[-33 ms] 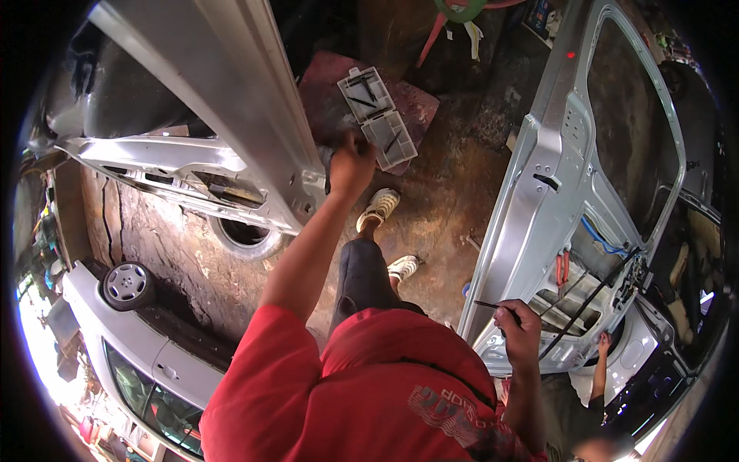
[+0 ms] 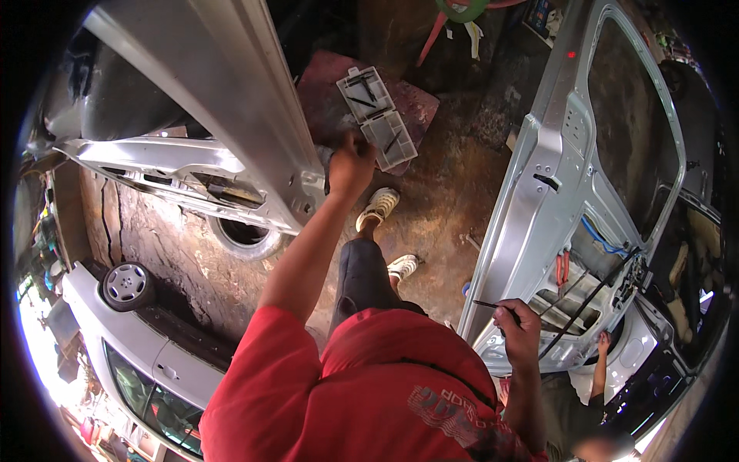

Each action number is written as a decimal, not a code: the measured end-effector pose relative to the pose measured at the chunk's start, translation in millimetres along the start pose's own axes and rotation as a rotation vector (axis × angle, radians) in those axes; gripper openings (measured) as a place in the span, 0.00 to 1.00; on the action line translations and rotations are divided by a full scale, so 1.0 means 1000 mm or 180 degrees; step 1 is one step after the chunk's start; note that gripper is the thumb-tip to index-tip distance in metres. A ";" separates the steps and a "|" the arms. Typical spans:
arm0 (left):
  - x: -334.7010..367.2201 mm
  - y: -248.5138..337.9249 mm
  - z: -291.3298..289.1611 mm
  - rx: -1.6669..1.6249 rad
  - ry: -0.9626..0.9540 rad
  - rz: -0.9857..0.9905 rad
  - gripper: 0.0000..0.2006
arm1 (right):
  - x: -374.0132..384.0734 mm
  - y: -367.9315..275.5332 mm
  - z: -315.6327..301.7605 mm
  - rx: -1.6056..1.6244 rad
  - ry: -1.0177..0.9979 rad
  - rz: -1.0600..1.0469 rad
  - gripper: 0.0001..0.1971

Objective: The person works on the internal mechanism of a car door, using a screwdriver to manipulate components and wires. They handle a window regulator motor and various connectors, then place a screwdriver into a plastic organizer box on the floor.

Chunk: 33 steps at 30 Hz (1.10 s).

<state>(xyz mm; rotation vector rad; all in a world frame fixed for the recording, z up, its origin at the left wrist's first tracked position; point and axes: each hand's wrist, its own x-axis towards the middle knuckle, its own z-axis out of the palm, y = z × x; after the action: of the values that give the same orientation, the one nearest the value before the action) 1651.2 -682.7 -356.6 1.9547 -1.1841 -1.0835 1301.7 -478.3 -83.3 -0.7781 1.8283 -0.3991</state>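
My left hand is stretched forward beside a silver car body pillar, its fingers curled together; what they hold, if anything, is hidden. Just beyond the fingers, an open white plastic case lies with slender dark pieces in its compartments. A reddish board is under the case. At the right, my right hand is closed around a thin dark rod-like tool, whose tip points left. It is held by the edge of a silver car door; the tool's exact kind is unclear.
Red-handled pliers and a blue cable are on the door. Another person's hand is near its lower right. A tyre lies on the floor at left; a silver car stands at lower left.
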 end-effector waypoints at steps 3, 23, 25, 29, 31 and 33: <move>-0.004 0.004 -0.008 -0.0127 0.0013 -0.0059 0.15 | 0.009 -0.002 0.000 -0.0223 -0.0135 -0.0009 0.05; -0.003 0.004 -0.011 0.0029 -0.0180 0.0008 0.18 | 0.023 0.000 0.015 -0.0437 -0.0190 0.0033 0.05; -0.005 0.009 -0.013 0.0105 -0.0181 0.0009 0.18 | 0.023 -0.003 0.017 -0.0379 -0.0172 0.0079 0.05; -0.005 0.015 -0.018 0.0120 -0.0382 -0.0195 0.17 | 0.023 -0.005 0.018 -0.0392 -0.0165 0.0078 0.05; -0.006 0.009 -0.016 0.0074 -0.0231 0.0022 0.16 | 0.024 -0.007 0.019 -0.0283 -0.0156 0.0157 0.06; -0.008 0.009 -0.016 -0.0008 -0.0194 0.0092 0.15 | 0.024 -0.007 0.019 -0.0362 -0.0141 0.0159 0.06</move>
<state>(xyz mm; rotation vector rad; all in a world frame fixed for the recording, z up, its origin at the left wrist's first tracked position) 1659.4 -678.0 -339.4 1.9091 -1.2388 -1.1364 1316.4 -498.4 -103.4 -0.8110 1.8373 -0.2454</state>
